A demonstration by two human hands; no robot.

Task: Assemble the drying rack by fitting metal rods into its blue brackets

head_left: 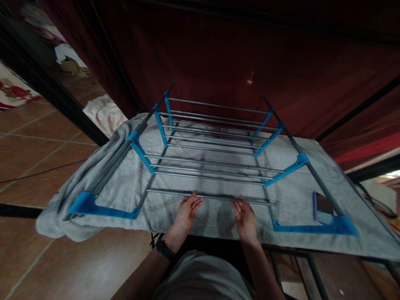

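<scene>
in the head view, both forearms entered from the bottom edge of the frame and slanted inward, so that the hands met the work a little below the center. the left hand (186, 210), with a dark band (165, 249) about its wrist, was turned partly palm-up, its fingers bent and pointing toward the right side of the frame, thumb and fingertips closed on the metal rod (215, 197). the right hand (245, 218) mirrored it, standing more upright at the wrist, its fingers curled toward the left side of the frame and its fingertips on the same rod; the grip looked light, and a stretch of bare rod lay between the two hands. that rod ran nearly level across the lower center, spanning the near part of the rack (215, 163), whose grey tubes and blue brackets filled the middle of the frame; whether its ends were fixed i could not tell. the rack lay on a grey blanket (293, 204), with one blue bracket (86, 203) at lower left and another (342, 226) at lower right. a phone (323, 205) lay just beside the latter. a dark red curtain (218, 62) covered the upper frame, and tiled floor (37, 166) showed at left.
</scene>
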